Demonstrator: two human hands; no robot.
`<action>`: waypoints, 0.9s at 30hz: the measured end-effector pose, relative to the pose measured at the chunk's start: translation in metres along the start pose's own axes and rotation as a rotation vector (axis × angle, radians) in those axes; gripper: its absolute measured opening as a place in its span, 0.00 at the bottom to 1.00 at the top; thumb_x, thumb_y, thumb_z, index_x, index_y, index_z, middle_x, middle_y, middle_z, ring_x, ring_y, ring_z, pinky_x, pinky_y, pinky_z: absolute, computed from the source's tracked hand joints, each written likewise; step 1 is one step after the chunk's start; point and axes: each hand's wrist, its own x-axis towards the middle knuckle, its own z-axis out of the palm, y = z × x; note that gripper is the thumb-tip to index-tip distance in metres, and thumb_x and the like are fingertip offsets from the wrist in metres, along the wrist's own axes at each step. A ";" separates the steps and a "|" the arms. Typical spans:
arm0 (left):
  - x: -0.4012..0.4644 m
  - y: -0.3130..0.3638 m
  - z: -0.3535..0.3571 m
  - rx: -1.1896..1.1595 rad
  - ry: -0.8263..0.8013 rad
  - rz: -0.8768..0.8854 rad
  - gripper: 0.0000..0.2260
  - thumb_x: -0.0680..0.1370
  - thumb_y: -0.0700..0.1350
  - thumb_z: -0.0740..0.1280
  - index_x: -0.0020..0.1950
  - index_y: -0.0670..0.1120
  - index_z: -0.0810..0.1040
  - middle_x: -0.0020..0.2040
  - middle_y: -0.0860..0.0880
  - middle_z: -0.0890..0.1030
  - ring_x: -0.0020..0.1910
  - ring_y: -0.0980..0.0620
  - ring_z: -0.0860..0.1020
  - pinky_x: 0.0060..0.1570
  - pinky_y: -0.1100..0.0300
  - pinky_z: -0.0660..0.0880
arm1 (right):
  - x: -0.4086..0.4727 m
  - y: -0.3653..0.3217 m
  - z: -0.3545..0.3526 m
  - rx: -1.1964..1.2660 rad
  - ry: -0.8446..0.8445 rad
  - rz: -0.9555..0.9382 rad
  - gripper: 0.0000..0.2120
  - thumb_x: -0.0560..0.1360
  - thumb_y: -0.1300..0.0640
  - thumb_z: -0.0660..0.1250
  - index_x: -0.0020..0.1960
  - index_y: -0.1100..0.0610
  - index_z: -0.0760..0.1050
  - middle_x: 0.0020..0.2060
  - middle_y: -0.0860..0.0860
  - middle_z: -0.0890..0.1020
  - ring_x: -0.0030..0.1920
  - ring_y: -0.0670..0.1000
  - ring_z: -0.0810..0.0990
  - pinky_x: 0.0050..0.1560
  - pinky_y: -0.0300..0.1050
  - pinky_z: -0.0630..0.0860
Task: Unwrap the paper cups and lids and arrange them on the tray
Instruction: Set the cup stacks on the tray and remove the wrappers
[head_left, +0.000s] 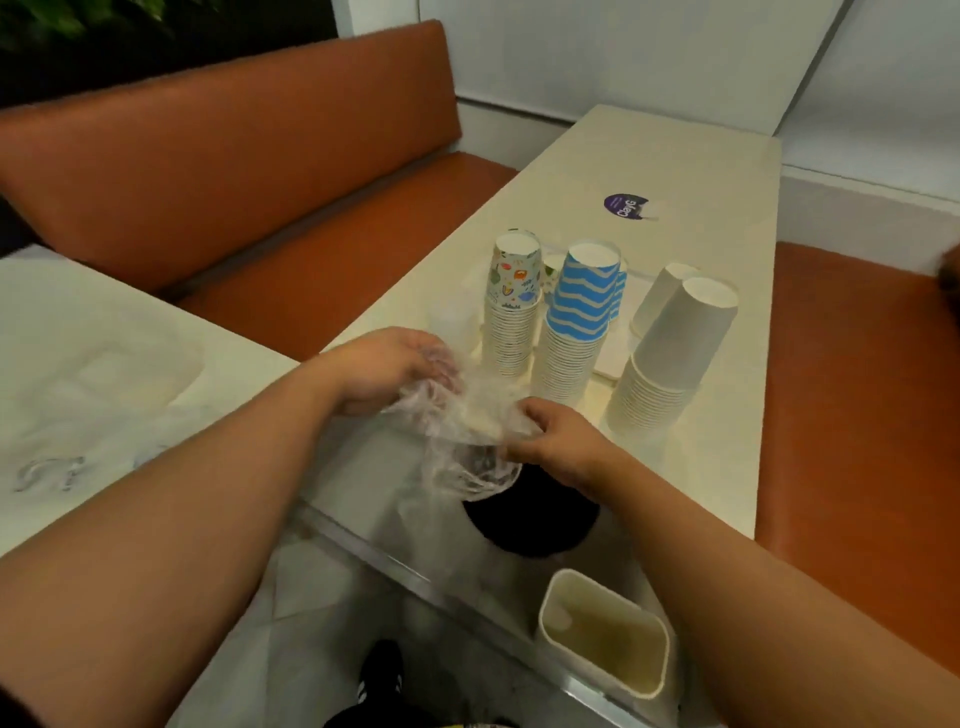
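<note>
Both hands hold a crumpled clear plastic wrap (467, 431) over the near end of the table. My left hand (384, 369) grips its upper left part and my right hand (556, 436) pinches its right side. Under the wrap sits a stack of black lids (530, 519). Behind stand upside-down stacks of paper cups: a patterned stack (511, 306), a blue-striped stack (579, 322) and a leaning plain white stack (670, 353). They stand on a pale tray (615, 358) that is mostly hidden.
The cream table (727, 457) runs away to the wall, with a purple sticker (626, 207) further back. A cream rectangular bin (605, 631) stands on the floor below the near edge. Orange bench seats (234, 182) flank the table. A second table (104, 364) lies at left.
</note>
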 end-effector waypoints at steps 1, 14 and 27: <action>-0.010 0.000 -0.021 -0.006 0.067 -0.009 0.09 0.79 0.32 0.63 0.52 0.39 0.82 0.49 0.42 0.85 0.48 0.42 0.83 0.50 0.50 0.80 | 0.008 -0.012 0.012 -0.009 0.040 -0.023 0.10 0.70 0.64 0.72 0.48 0.52 0.79 0.38 0.46 0.82 0.39 0.46 0.79 0.48 0.44 0.75; -0.110 -0.064 -0.244 -0.323 0.849 -0.119 0.05 0.79 0.42 0.66 0.50 0.44 0.81 0.52 0.42 0.82 0.43 0.47 0.79 0.37 0.56 0.78 | 0.138 -0.183 0.192 0.457 -0.169 -0.115 0.09 0.80 0.62 0.63 0.58 0.52 0.75 0.52 0.50 0.80 0.53 0.51 0.78 0.53 0.46 0.76; -0.105 -0.141 -0.300 -0.792 0.987 0.127 0.09 0.81 0.44 0.64 0.61 0.49 0.77 0.61 0.47 0.80 0.57 0.46 0.81 0.56 0.46 0.80 | 0.205 -0.274 0.325 0.505 -0.375 -0.362 0.35 0.70 0.65 0.76 0.68 0.45 0.65 0.62 0.47 0.79 0.60 0.46 0.81 0.54 0.44 0.80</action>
